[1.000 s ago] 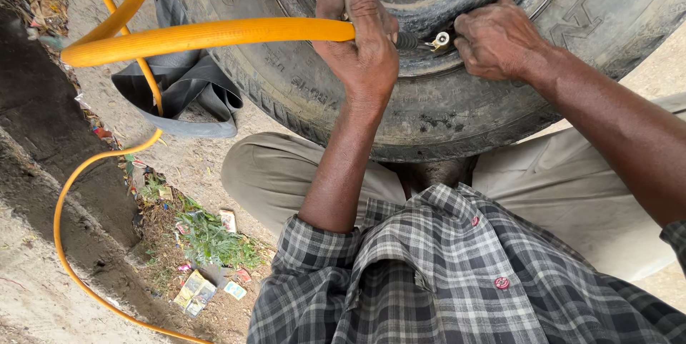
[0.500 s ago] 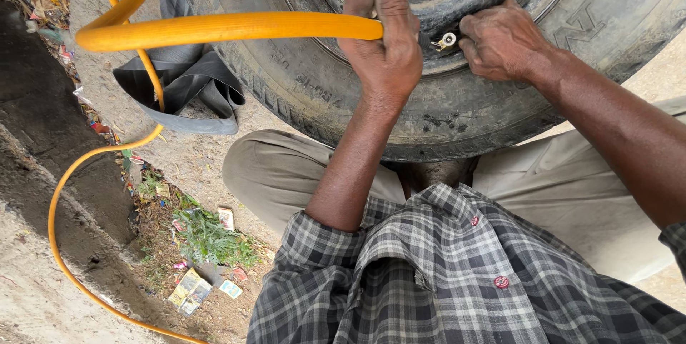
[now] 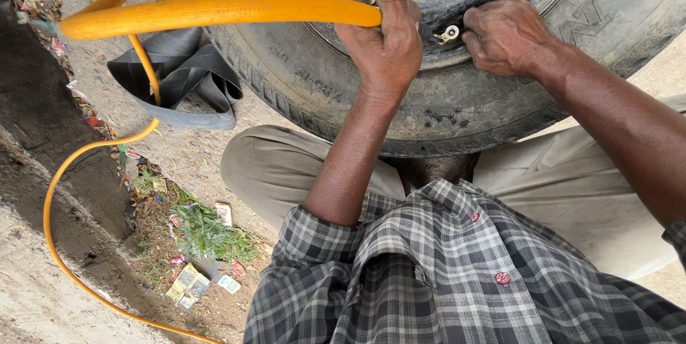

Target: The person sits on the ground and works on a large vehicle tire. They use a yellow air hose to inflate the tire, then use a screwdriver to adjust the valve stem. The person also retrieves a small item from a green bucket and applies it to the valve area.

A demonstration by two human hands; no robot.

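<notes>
Evidently the valve stem (image 3: pixel 449 32) is sticking out of the tyre's (image 3: pixel 457 101) rim at upper centre, pinched by the right hand (image 3: pixel 506 33); the left hand (image 3: pixel 384 37) is gripping the yellow air hose (image 3: pixel 214 12) beside it, seemingly not yet coupled. A black inner tube (image 3: pixel 182 80) is lying at upper left.

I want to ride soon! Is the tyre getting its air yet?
Nearly. The tyre already sits on its rim. The left hand holds the yellow hose at the wheel, and the right hand is at the small metal valve. The hose end is hidden, so whether it is connected cannot be told.
</notes>
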